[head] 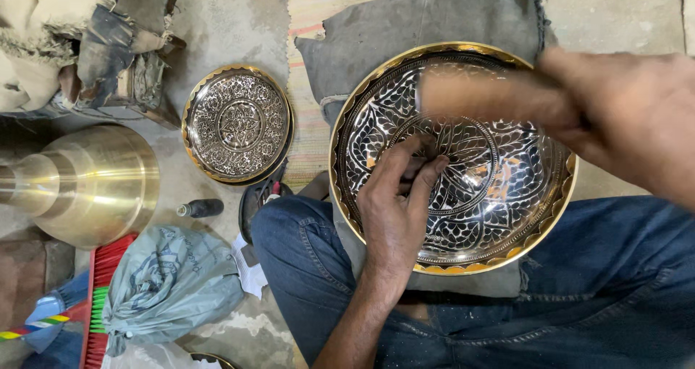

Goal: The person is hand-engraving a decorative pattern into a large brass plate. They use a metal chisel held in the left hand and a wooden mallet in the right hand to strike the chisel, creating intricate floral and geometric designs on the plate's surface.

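The left hand [394, 210] rests inside the large engraved plate [507, 217], its fingers pinched together around something small near the centre; what it pinches is too hidden to name. The right hand [630, 115] is clenched around a wooden handle [485, 97], blurred, above the plate's upper half. The plate lies tilted on a grey cushion [427, 28] across the person's lap, against blue jeans [615, 282]. It looks like stiff, fairly heavy metal, polished and probably slippery, with fine engraving that could mar; the scalloped golden rim seems the safest place to hold. Well to the left, on the floor, lie a smaller engraved plate [237, 123], a brass vessel [90, 184], a small dark bottle [201, 208] and a crumpled plastic bag [170, 282].
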